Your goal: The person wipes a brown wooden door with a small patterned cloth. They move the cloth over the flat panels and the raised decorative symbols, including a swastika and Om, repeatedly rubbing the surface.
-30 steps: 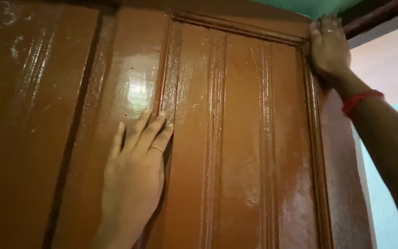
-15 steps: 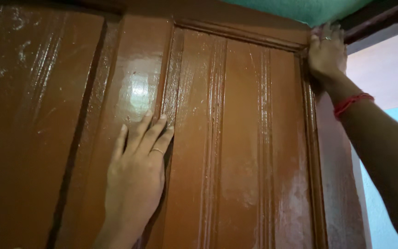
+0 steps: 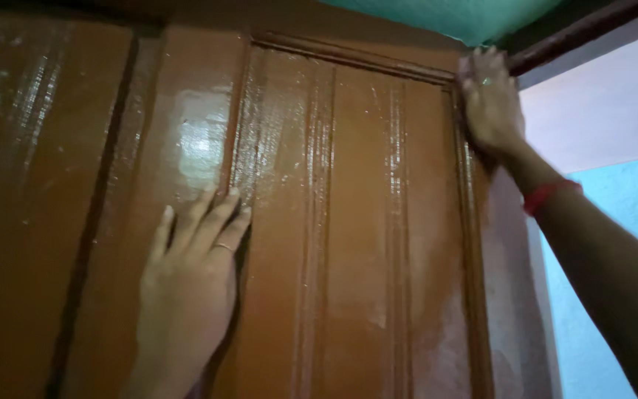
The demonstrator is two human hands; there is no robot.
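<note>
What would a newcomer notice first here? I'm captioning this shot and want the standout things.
The glossy brown door fills the view, its paint shining with a bright glare patch at upper left. The left hand lies flat on it at lower left, wearing a thin ring. The right hand presses the door's top right corner, a red thread at its wrist.

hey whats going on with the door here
A person has both bare hands on a glossy brown wooden door. The left hand lies flat, fingers spread, on the upright strip beside the ribbed panel. The right hand is up at the door's top right corner, with a red thread band on that wrist. Neither hand holds a tool. A teal wall shows past the door's edge.
</note>
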